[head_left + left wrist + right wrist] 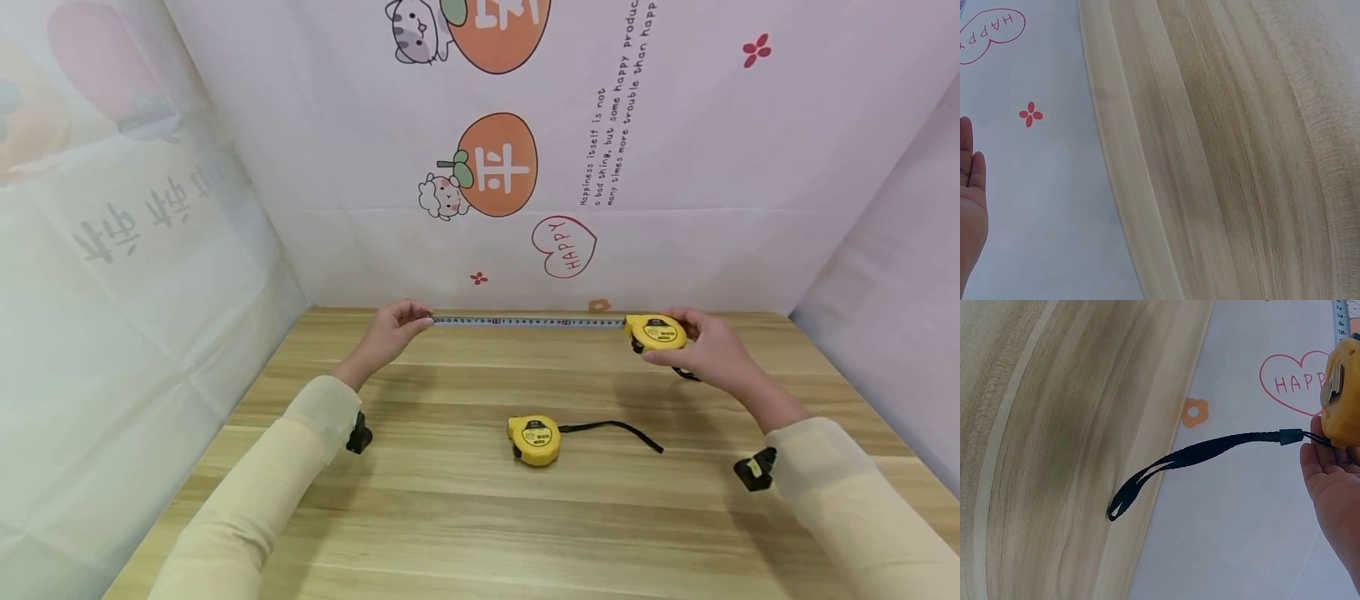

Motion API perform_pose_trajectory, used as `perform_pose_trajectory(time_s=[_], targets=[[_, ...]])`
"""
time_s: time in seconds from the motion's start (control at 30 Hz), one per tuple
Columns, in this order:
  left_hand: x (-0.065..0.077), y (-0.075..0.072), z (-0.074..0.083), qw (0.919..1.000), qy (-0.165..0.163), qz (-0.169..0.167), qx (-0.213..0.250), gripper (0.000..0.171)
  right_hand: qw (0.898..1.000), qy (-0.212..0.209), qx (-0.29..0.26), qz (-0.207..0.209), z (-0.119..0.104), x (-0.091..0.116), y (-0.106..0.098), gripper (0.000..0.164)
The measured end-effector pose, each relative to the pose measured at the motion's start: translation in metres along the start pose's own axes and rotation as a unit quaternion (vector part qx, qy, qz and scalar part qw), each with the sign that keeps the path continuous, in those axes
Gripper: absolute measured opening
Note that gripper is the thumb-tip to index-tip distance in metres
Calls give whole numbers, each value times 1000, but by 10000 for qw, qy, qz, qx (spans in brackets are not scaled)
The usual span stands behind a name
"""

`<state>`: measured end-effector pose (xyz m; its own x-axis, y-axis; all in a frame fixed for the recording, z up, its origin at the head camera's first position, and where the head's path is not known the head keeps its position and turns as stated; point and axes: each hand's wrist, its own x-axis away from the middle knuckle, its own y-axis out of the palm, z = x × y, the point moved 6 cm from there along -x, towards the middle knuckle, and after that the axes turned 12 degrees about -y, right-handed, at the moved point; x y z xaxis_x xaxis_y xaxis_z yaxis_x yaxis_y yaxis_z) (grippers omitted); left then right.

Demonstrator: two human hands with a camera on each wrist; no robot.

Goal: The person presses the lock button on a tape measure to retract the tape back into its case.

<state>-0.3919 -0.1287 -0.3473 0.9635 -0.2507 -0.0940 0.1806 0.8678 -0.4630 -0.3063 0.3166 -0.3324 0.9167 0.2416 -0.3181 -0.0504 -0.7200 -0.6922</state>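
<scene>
Between the two hands a tape measure's blade [531,322] is stretched out level, its numbers facing up toward the head camera. My left hand [392,332] pinches the blade's end between thumb and fingers; in the left wrist view only part of that hand [971,200] shows at the edge. On the other side, my right hand [708,348] grips the yellow tape measure case [657,332]. From the case hangs a black wrist strap [1210,451], seen in the right wrist view. A second yellow tape measure [536,440] lies on the table with its black strap [615,423] trailing right.
The wood-grain table [450,533] ends at a white printed cloth backdrop [360,233] with fruit drawings and lettering. Similar cloth hangs at the left [150,333] and right sides. Black wrist cameras sit at both sleeves.
</scene>
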Motion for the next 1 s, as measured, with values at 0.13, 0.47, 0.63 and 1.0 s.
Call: perform_pose_trajectory(time_s=[0.13, 0.47, 0.63, 1.0], targets=[[1, 1, 2, 10000, 24, -4, 21, 21, 10000, -8, -60, 16, -1, 0, 1, 84], [0, 4, 3, 9999, -42, -17, 100, 19, 9999, 74, -40, -61, -3, -1, 3, 85], [-1, 5, 4, 9999, -31, -37, 107, 19, 9999, 127, -30, -32, -1, -2, 4, 86], [-3, 8, 5, 9999, -58, -110, 105, 23, 9999, 48, -120, -37, -4, -2, 5, 84]])
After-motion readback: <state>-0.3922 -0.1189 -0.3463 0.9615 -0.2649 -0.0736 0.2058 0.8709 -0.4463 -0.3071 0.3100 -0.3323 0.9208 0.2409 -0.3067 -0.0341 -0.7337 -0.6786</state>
